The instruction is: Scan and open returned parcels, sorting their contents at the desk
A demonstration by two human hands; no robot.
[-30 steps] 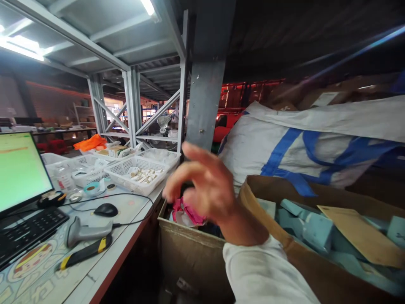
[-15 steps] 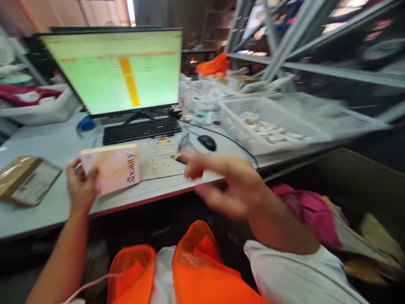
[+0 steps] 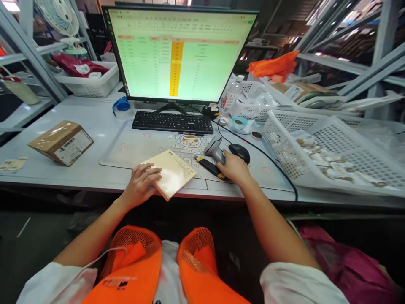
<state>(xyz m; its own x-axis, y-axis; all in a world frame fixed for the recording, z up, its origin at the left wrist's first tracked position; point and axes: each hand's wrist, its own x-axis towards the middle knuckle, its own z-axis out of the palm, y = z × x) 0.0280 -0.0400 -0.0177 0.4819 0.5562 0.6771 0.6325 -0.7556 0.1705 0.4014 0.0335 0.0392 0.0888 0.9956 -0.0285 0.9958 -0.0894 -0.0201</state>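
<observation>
Box (image 3: 172, 173), flat, pale yellow, tilted at the table (image 3: 63, 177) edge.

grey desk (image 3: 79, 177), steel racking (image 3: 363, 63), fan (image 3: 58, 17)

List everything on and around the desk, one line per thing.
box: 1, pale yellow, desk front edge, under left hand
scanner: 1, grey, right of box, at right hand
knife: 1, black and yellow, beside scanner
mouse: 1, black, right of scanner
keyboard: 1, black, below monitor
monitor: 1, green sheet shown, desk back
parcel: 1, brown, desk left
baskets: several, white, right and back
cloth: 1, orange, back right
fan: 1, white, top left
left hand: on box
right hand: on scanner
</observation>
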